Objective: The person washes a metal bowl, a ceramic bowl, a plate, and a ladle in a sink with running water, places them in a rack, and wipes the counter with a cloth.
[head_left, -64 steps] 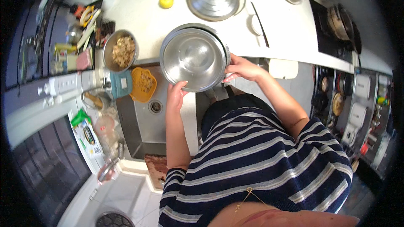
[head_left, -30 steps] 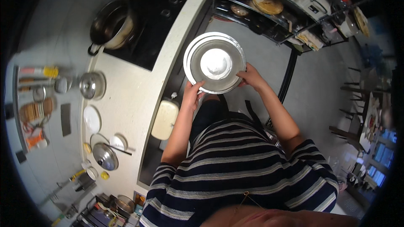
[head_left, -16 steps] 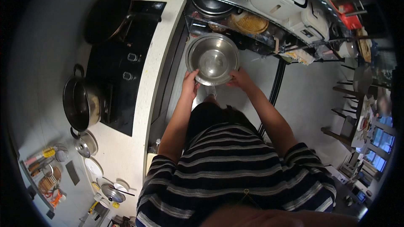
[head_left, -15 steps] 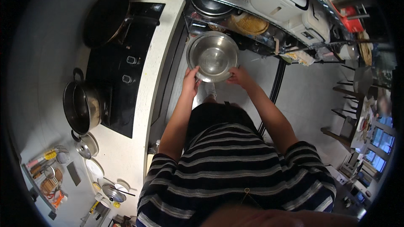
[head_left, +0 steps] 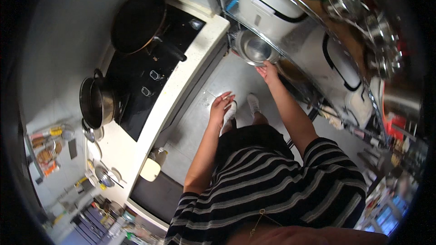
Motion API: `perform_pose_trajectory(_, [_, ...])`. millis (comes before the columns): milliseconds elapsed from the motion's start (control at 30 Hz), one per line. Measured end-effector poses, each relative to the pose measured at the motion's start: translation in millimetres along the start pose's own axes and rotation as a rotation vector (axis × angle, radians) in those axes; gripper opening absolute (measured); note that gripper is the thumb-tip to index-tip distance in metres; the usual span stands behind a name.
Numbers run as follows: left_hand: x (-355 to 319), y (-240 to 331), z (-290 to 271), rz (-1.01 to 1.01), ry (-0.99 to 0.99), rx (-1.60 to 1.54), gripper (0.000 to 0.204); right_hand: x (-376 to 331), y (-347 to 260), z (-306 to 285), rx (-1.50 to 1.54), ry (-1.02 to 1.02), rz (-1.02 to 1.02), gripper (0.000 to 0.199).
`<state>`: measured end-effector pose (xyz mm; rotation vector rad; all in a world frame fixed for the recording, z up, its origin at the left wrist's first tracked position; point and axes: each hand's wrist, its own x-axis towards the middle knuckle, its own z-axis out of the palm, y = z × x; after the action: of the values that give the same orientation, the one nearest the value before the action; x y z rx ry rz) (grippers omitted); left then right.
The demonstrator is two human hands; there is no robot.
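Observation:
A round stainless steel bowl (head_left: pixel 255 49) sits partly under the upper board of the wire rack, at the height of a lower shelf. My right hand (head_left: pixel 268 71) grips its near rim, with the arm stretched forward. The bowl's far right edge is hidden by the rack. Empty, my left hand (head_left: pixel 221 107) hangs over the floor with its fingers loosely apart, between the stove counter and my right arm.
On the left, a black frying pan (head_left: pixel 139 22) and a two-handled pot (head_left: pixel 96 103) stand by the black cooktop (head_left: pixel 131 91). White lidded bins (head_left: pixel 268 7) fill the rack (head_left: pixel 290 45). A cream-coloured container (head_left: pixel 150 169) stands low beside the counter.
Both hands held the bowl before. My left hand has let go and drawn back; my right hand has moved the bowl forward and right into the rack. The view has turned right.

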<state>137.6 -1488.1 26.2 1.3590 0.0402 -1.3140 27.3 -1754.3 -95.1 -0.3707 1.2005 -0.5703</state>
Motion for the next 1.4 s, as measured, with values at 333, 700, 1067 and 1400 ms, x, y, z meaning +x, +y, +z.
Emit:
perform_pose_trajectory(333, [-18.2,-14.3,9.6,0.039,0.218,-0.286,0.032,136.9,-35.2,20.1,0.236,0.141,-0.071,0.030])
perform_pose_trajectory(700, [-102.0,-33.7,-85.9,0.123,0.360,-0.381,0.027,42.1,61.4,22.8,-0.203,0.228,-0.189,0.021])
perform_pose_trajectory(1067, [-296.3,-70.3,-334.2,0.481,0.656,-0.454,0.025,-280.1,375.1,159.3,-0.887,-0.793,0.660,0.021])
perform_pose_trajectory(1400, [-495.1,-161.2,-495.1,0.698,1.170,-0.898,0.017,-565.7,613.9,341.0,-1.335,-1.501,0.529,0.021])
